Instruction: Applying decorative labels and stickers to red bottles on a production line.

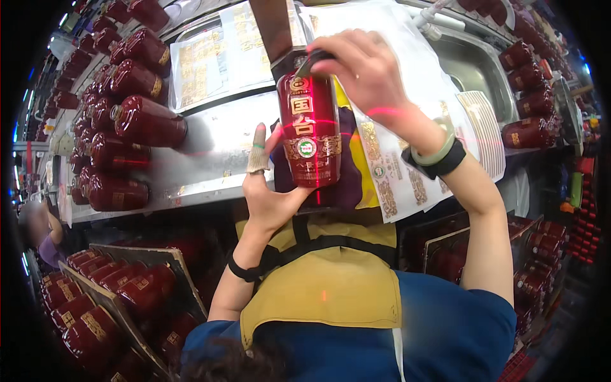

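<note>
A glossy dark red bottle with gold label markings stands upright in front of me, above the edge of a steel workbench. My left hand cups its lower part from the left, with a pale finger cot on one raised finger. My right hand grips the bottle's top from above; a green bangle and a black band sit on that wrist. A thin red line of light crosses the bottle and my right wrist. I wear a yellow apron over a blue shirt.
Several red bottles lie in rows on the bench's left. Sheets of gold labels lie behind, more label sheets under my right arm. A steel sink is at right. Trays of bottles stand below. Another person is far left.
</note>
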Action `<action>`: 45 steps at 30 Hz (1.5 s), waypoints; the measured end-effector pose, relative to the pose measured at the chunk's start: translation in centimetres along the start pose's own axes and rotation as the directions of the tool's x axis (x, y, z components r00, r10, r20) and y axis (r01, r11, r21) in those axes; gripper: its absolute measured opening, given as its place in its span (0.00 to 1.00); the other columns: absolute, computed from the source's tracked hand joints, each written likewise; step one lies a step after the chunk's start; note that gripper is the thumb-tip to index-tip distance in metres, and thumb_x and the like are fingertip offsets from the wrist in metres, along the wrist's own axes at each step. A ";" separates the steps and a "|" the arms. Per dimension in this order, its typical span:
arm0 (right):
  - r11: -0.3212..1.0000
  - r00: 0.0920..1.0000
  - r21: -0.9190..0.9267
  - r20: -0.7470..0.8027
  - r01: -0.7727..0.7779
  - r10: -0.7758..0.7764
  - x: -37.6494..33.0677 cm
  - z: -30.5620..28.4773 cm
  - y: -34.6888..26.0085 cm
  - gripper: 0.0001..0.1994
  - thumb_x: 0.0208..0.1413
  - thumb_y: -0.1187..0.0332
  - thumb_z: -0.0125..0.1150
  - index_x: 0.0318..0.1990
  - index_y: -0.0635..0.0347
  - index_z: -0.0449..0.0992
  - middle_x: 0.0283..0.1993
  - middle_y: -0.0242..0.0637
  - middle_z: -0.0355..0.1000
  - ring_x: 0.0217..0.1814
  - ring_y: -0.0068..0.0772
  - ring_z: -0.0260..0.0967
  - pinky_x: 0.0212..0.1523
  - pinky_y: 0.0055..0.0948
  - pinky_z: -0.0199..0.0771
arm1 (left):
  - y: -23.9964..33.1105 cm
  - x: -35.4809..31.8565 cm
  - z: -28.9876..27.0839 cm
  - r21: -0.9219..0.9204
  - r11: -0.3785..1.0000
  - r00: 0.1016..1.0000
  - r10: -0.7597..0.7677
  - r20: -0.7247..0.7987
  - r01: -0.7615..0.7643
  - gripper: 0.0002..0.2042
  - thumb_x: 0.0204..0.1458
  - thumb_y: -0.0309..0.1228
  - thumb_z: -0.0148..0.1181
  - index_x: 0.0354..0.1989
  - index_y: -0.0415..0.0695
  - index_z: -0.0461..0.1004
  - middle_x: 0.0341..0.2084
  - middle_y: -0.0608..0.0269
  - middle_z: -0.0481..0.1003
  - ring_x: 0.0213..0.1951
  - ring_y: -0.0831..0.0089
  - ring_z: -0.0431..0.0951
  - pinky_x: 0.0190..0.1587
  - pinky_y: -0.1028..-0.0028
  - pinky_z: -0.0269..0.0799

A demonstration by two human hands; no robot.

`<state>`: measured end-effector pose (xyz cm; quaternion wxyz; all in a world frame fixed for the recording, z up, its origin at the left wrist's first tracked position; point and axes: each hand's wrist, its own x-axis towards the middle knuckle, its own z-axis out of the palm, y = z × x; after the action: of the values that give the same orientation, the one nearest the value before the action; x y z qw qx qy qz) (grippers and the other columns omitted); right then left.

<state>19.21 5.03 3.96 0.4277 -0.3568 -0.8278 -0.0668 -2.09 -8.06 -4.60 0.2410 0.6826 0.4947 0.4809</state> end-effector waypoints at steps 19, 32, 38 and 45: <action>0.988 0.995 0.150 0.088 0.023 -0.036 -5.7 -2.2 -3.1 0.10 0.51 0.69 0.69 0.42 0.49 0.85 0.41 0.28 0.80 0.40 0.31 0.75 0.46 0.33 0.74 | 1.1 5.2 -1.9 0.125 0.959 0.946 0.218 0.241 -0.253 0.58 0.35 0.52 0.85 0.74 0.37 0.62 0.68 0.38 0.61 0.67 0.41 0.63 0.70 0.50 0.61; 0.869 0.912 0.360 0.098 0.340 -0.398 -6.2 -2.5 -5.7 0.09 0.53 0.66 0.66 0.42 0.43 0.83 0.41 0.20 0.80 0.41 0.30 0.71 0.48 0.35 0.73 | 0.5 1.2 -0.8 -0.037 0.982 0.967 -0.174 0.188 0.184 0.48 0.40 0.31 0.83 0.72 0.31 0.64 0.61 0.41 0.76 0.63 0.52 0.78 0.64 0.61 0.73; 0.992 0.991 0.115 -0.133 0.044 -0.028 -6.7 -1.2 -4.0 0.10 0.51 0.71 0.71 0.41 0.43 0.85 0.42 0.21 0.81 0.38 0.26 0.73 0.45 0.30 0.66 | -0.7 1.2 -0.3 0.068 0.996 0.987 -0.060 0.151 0.050 0.42 0.39 0.32 0.83 0.66 0.34 0.72 0.52 0.46 0.81 0.60 0.49 0.77 0.63 0.59 0.71; 0.974 0.977 0.126 -0.082 -0.186 0.197 -9.0 -1.2 -3.7 0.13 0.50 0.71 0.76 0.45 0.50 0.85 0.41 0.25 0.82 0.40 0.32 0.76 0.48 0.34 0.67 | -0.5 1.5 -0.5 0.005 0.987 0.963 -0.159 0.219 0.162 0.36 0.40 0.29 0.81 0.61 0.34 0.75 0.55 0.45 0.79 0.63 0.48 0.73 0.68 0.57 0.67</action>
<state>21.00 -2.97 -1.34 0.4908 -0.4057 -0.7710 0.0072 -2.68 -6.59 -4.20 0.3364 0.6873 0.5160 0.3849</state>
